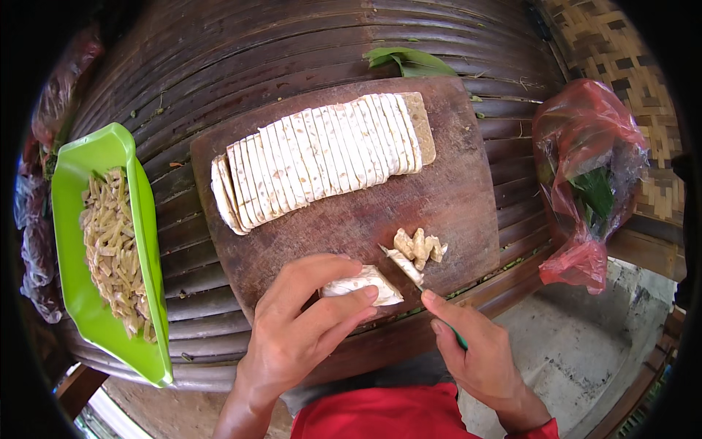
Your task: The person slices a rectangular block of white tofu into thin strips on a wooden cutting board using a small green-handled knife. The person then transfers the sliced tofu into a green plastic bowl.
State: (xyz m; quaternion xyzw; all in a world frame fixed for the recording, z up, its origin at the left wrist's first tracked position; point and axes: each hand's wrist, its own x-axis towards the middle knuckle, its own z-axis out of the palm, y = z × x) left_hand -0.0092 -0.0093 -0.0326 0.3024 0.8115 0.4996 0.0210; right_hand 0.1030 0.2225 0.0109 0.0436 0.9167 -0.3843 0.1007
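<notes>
With my left hand [307, 307] I grip a small stack of white tempeh slices [364, 285] near the front edge of a worn wooden cutting board [351, 225]. A knife with a green handle [458, 336] is held in my right hand [477, 343]. Its blade lies just right of the stack, with a cut strip of tempeh [406, 265] along it. Several short cut pieces [419, 246] rest on the board beyond the blade. Across the board's far half lies a long row of thin tempeh slices [323, 153], the right end piece turned to show its tan cut face.
To the left, a bright green plastic basin [71, 263] holds many cut tempeh strips [112, 252]. A red plastic bag [581, 126] with green leaf inside sits at right. A leaf piece [411, 61] lies behind the board on the dark slatted bamboo surface [263, 60].
</notes>
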